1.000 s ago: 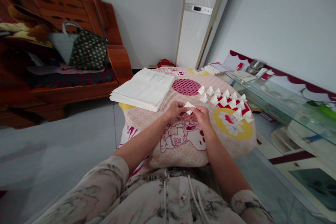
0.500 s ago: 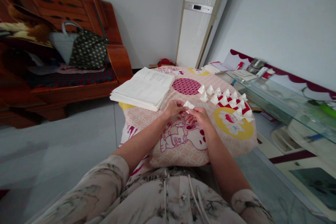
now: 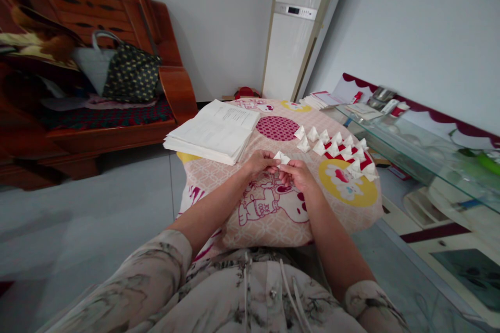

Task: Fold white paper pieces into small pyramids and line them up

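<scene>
Between my hands is a small piece of folded white paper (image 3: 282, 157), held above the patterned tablecloth (image 3: 250, 231). My left hand (image 3: 260, 162) pinches its left side between thumb and fingers. On the right side, my right hand (image 3: 296, 174) grips it, with the lower fingers curled under. The paper's bottom edge is hidden by my fingertips. To the right stand several folded paper pyramids (image 3: 334, 149) in loose rows, some over a red patch. A thick stack of white paper sheets (image 3: 213, 132), with print on the upper ones, lies to the left.
A glass shelf (image 3: 422, 151) with cups and containers adjoins the table's right side. More papers (image 3: 321, 100) lie at the far right edge. A wooden sofa (image 3: 177, 93) with bags (image 3: 130, 74) stands left. A tall white cabinet unit (image 3: 291, 36) stands behind.
Both hands keep their grip on the folded paper, with only slight finger shifts. The right fingers have drawn in a little. Pyramids and stack are unmoved.
</scene>
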### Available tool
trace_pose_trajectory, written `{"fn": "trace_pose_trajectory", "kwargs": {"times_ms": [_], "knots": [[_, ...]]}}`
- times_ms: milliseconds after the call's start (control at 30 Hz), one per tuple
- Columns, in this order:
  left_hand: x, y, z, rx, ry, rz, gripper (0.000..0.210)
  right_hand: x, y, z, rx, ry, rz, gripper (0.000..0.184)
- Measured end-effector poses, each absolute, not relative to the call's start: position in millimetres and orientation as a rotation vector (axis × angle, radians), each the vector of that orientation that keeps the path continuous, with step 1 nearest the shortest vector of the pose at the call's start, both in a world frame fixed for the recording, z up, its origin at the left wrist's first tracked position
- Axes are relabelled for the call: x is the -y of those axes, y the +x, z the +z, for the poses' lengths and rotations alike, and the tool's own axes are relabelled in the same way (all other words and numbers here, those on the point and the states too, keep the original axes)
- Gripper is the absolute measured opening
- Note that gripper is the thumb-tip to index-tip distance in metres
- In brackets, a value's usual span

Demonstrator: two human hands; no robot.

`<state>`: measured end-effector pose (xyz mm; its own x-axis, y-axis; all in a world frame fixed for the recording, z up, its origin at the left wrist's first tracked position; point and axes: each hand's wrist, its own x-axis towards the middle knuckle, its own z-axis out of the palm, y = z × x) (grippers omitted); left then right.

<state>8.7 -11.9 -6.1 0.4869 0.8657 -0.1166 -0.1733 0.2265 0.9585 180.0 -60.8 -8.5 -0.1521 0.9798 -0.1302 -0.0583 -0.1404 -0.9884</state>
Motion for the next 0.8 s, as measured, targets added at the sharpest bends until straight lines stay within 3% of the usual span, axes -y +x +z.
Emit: {"fn": "trace_pose_trajectory", "kwargs": {"times_ms": [233, 800], "knots": [[14, 12, -7, -0.777, 1.237, 0.843, 0.037, 63, 175, -6, 1.252, -1.238, 1.358, 0.028], [12, 15, -16, -0.702, 1.302, 0.980, 0.049, 63, 173, -10, 1.252, -1.112, 1.435, 0.030]]}}
